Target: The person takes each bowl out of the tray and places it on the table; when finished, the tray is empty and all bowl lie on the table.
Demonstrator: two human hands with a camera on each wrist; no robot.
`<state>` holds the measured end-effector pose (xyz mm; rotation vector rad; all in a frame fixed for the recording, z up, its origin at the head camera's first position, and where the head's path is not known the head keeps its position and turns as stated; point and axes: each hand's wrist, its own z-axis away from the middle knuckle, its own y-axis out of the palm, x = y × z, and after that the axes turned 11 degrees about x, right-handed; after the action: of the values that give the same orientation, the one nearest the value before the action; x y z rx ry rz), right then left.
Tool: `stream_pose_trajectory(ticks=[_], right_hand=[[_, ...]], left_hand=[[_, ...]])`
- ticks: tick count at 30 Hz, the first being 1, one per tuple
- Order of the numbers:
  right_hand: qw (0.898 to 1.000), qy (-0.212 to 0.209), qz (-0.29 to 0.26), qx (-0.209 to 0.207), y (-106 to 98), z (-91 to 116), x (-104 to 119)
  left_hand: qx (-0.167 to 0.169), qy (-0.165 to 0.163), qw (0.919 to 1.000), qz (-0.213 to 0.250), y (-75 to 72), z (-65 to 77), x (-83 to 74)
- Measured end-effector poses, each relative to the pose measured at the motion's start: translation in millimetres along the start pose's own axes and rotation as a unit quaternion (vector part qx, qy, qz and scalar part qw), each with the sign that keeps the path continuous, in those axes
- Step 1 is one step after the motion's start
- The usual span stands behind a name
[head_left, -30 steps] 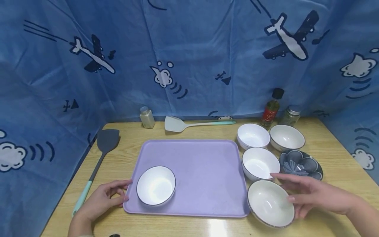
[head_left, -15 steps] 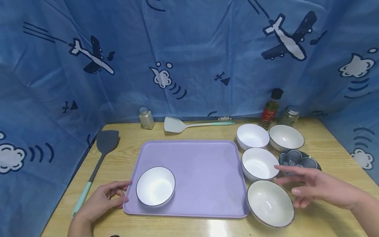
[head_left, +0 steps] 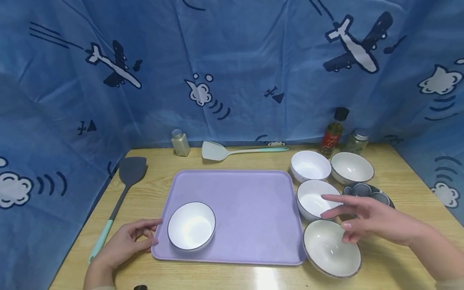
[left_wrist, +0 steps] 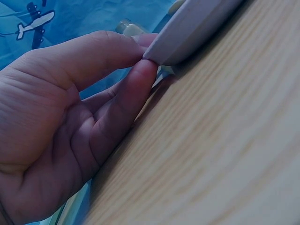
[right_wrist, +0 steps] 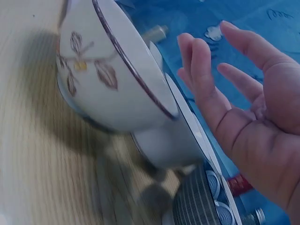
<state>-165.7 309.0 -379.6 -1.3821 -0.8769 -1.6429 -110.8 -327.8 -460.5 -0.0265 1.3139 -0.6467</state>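
Observation:
Beside the tray's front left corner, my left hand (head_left: pixel 127 245) pinches the rim of the lilac tray (head_left: pixel 232 257); the left wrist view shows the tray edge (left_wrist: pixel 187 33) between thumb and finger. A white bowl (head_left: pixel 191 226) with a dark rim stands on the tray's left part. My right hand (head_left: pixel 369 221) hovers with fingers spread over the bowls at the right, holding nothing. Below it are a cream bowl (head_left: pixel 328 251), brown leaves painted on its outside (right_wrist: pixel 98 70), and a white bowl (head_left: pixel 308 199). The hand partly covers a dark flower-patterned bowl (head_left: pixel 378 197).
Another white bowl (head_left: pixel 310 165) and a cream bowl (head_left: pixel 351 167) stand farther back. Behind them are a red-labelled bottle (head_left: pixel 330 135) and a glass jar (head_left: pixel 357 141). A shaker (head_left: pixel 180 143), a pale spatula (head_left: pixel 214 151) and a dark turner (head_left: pixel 132 171) lie around the tray.
My right hand has risen from the cream bowl's right side and shifted left over the bowls. My left hand, the tray and the bowls keep their places.

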Motion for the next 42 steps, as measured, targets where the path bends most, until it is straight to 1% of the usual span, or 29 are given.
stream_pose_trajectory(ticks=[3,6,9,13,17,21,23,25,33,42], right_hand=[[1.000,-0.008,-0.002,0.009,2.6,-13.3,3.5],[1.000,-0.006,0.008,0.012,6.0,-26.4,8.1],[1.000,0.014,0.017,0.002,10.1,-38.3,12.7],[0.998,0.047,0.020,-0.023,15.9,-55.9,17.3],[0.998,0.055,0.016,-0.034,20.3,-74.9,21.1],[0.999,0.040,0.000,-0.024,24.0,-92.8,24.5],[0.999,0.040,-0.009,-0.020,26.4,-102.3,25.1],[0.999,0.046,-0.019,-0.020,29.9,-111.7,25.2],[0.996,0.068,-0.050,-0.023,41.4,-151.0,25.3],[0.994,0.081,-0.078,0.000,53.5,-191.3,31.9]], left_hand=[[-0.004,-0.010,0.9999,0.005,0.4,-1.3,0.5],[-0.003,-0.010,0.9999,0.005,1.0,-1.8,1.5],[-0.004,-0.009,0.9999,0.009,1.6,-1.7,1.5],[-0.002,-0.005,0.9999,0.013,1.5,-0.5,-0.3],[-0.003,-0.008,0.9999,0.009,1.2,0.4,-1.6],[-0.008,-0.018,0.9998,0.002,1.8,-0.2,-2.6],[-0.009,-0.023,0.9997,0.001,2.2,-0.1,-3.5],[-0.010,-0.027,0.9996,0.004,2.5,-0.3,-4.4],[-0.007,-0.024,0.9996,0.012,3.2,-0.4,-4.5],[-0.005,-0.023,0.9997,0.007,3.3,0.5,-4.0]])
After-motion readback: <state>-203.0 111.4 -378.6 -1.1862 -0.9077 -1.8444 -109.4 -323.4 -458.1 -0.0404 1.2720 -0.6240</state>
